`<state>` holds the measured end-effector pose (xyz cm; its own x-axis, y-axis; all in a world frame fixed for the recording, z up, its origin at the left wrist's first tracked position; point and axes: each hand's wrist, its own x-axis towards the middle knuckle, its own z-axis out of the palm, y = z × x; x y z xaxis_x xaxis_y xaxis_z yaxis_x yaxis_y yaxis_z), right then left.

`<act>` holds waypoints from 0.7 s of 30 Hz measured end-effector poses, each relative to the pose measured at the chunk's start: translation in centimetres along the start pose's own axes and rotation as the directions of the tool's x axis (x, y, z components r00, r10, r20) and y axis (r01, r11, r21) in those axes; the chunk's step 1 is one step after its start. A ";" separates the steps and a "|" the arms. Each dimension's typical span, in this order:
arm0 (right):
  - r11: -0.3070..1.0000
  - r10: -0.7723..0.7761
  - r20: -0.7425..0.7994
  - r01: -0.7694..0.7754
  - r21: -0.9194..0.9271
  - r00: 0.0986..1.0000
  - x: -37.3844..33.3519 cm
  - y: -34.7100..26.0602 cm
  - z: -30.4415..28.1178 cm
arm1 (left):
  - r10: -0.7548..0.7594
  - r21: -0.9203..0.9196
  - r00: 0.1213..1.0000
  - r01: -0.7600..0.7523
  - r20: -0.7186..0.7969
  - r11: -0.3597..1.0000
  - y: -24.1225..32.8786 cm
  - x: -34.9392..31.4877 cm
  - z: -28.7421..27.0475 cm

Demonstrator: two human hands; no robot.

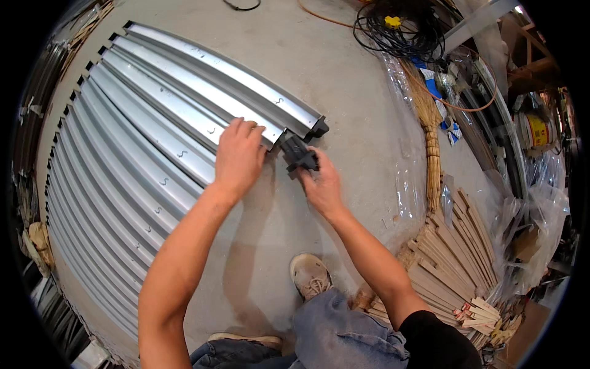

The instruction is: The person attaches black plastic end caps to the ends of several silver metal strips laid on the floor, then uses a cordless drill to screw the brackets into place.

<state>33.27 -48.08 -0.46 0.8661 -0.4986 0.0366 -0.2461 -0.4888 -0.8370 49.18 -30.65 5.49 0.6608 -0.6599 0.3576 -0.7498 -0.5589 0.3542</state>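
"So, where's the cap (296, 151)?"
"At the rail's (190, 83) near end, pinched in the right hand (324, 184). The left hand (238, 154) lies over the rail; whether it grips, I can't tell."
"Handling?"
"Probably light and stiff; hold its sides. The rail looks slick. Fingers partly cover the cap; whether it's seated is unclear."

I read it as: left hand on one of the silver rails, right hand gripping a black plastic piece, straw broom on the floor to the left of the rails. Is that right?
Not quite: the head view shows the straw broom on the floor to the right of the silver rails, not the left.
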 end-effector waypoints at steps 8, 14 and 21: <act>0.998 0.029 0.046 -0.026 -0.065 0.999 1.8 0.5 1.2 | 0.080 0.127 0.878 -0.158 0.472 0.979 -3.7 5.5 2.2; 0.998 0.026 0.097 -0.032 0.060 0.995 2.6 1.2 0.1 | 0.243 0.061 0.894 -0.286 0.377 0.956 -4.9 4.1 1.8; 0.979 -0.202 0.049 0.204 -0.031 0.978 3.1 1.1 0.1 | 0.317 -0.029 0.919 -0.319 0.233 0.947 -5.4 4.1 1.2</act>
<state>35.69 -50.08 -1.28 0.9182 -0.3537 0.1781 -0.0778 -0.6021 -0.7946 55.90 -30.90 3.97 0.3621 -0.9008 0.2396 -0.9202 -0.3044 0.2461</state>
